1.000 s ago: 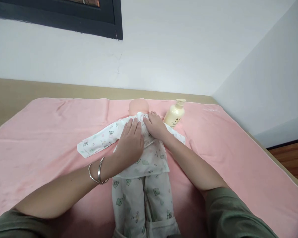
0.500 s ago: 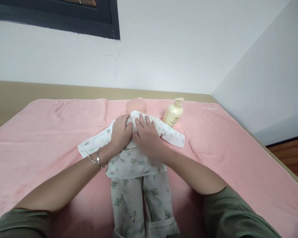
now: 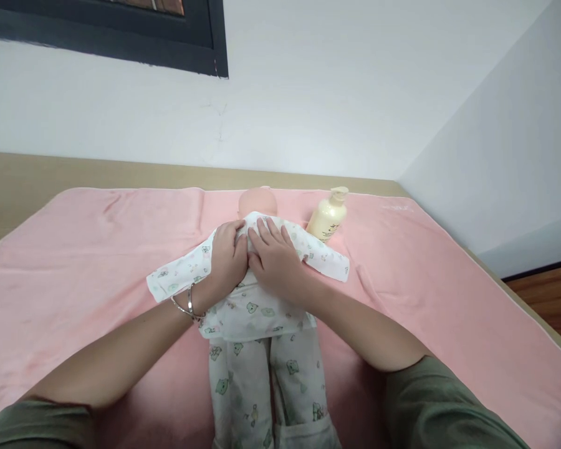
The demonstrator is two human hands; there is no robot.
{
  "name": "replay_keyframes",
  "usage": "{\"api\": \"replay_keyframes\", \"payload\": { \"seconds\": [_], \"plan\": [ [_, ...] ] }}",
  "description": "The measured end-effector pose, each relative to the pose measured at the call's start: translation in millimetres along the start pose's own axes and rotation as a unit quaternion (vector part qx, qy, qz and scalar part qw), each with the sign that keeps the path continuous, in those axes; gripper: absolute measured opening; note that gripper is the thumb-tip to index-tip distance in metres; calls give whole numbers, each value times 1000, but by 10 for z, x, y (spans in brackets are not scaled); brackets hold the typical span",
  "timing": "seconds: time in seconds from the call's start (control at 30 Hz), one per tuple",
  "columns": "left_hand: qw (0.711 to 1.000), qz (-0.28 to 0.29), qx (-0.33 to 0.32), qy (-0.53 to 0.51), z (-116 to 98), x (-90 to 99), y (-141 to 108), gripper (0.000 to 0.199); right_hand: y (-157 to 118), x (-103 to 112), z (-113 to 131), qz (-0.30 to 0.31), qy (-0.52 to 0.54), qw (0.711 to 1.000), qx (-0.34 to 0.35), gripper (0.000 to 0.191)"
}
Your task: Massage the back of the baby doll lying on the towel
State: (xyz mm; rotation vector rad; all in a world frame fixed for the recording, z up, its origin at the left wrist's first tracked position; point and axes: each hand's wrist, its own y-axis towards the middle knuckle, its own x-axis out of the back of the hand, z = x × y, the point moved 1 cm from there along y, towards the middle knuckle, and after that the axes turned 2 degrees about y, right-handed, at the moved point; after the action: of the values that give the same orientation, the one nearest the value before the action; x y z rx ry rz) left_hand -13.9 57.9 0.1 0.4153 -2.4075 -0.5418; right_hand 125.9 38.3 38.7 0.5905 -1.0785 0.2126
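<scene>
A doll in a white patterned top (image 3: 257, 312) and matching trousers (image 3: 243, 380) lies on a pink blanket, its bald head (image 3: 257, 202) away from me and its sleeves spread to both sides. My left hand (image 3: 229, 255) rests on the left of the doll's upper body, thumb apart from the fingers, holding nothing. Flat on the upper body, just right of it, lies my right hand (image 3: 277, 255) with its fingers spread. The two hands nearly touch at the thumbs. Both palms are hidden from view.
A cream pump bottle (image 3: 328, 215) stands tilted beyond the doll's right-side sleeve. The pink blanket (image 3: 98, 249) covers most of a wooden surface (image 3: 19, 181). White walls rise behind and at the right, with a dark window frame (image 3: 191, 37) at the upper left.
My right hand has shifted slightly left on the doll's upper body, its thumb now closer to my left hand. My left hand has barely moved. The whole view has dropped a little.
</scene>
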Motion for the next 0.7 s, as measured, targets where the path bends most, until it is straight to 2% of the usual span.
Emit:
{"api": "replay_keyframes", "payload": {
  "seconds": [0.07, 0.27, 0.47, 0.6, 0.7],
  "plan": [
    [1000, -1, 0, -7, 8, -7, -6, 34, -24, 8, 23, 9, -1, 1000, 2, 53],
    [1000, -2, 10, -3, -1, -7, -12, 33, -20, 125, 43, -49, 3, 999, 13, 56],
    [1000, 5, 10, 0, -1, -1, -5, 32, 28, 70, -17, 20, 16, 999, -18, 50],
    [1000, 6, 9, -2, -8, 7, -3, 33, 45, 213, 12, -14, 29, 999, -16, 52],
    [1000, 10, 8, -13, -16, 9, 16, 32, 26, 192, 24, -26, 8, 1000, -6, 53]
  ]
}}
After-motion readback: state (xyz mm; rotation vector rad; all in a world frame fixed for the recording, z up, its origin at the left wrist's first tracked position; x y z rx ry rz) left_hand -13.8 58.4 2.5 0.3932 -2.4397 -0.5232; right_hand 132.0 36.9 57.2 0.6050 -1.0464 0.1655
